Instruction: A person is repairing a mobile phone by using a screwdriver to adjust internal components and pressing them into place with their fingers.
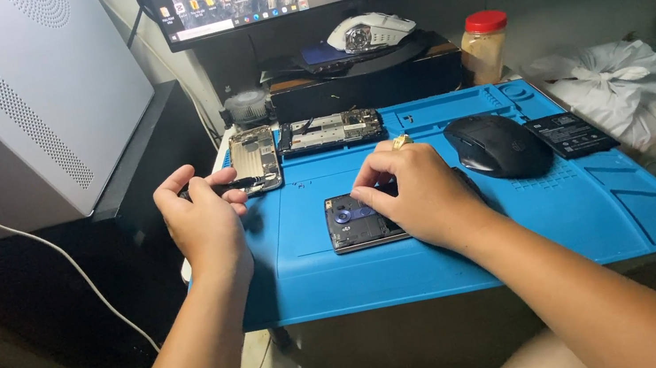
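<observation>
On the blue work mat, the right hand covers much of a dark, opened phone, fingers bent and pressing on it. At the mat's left edge, the left hand pinches a thin dark tool, its tip hard to make out. Behind lie a bare metal frame and circuit board; a matte black mouse sits right.

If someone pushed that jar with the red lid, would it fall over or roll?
The jar stands upright, taller than wide, so a high push might tip it. It looks round, so once on its side it would probably roll. It seems nearly full of something tan, so likely heavy for its size.
</observation>
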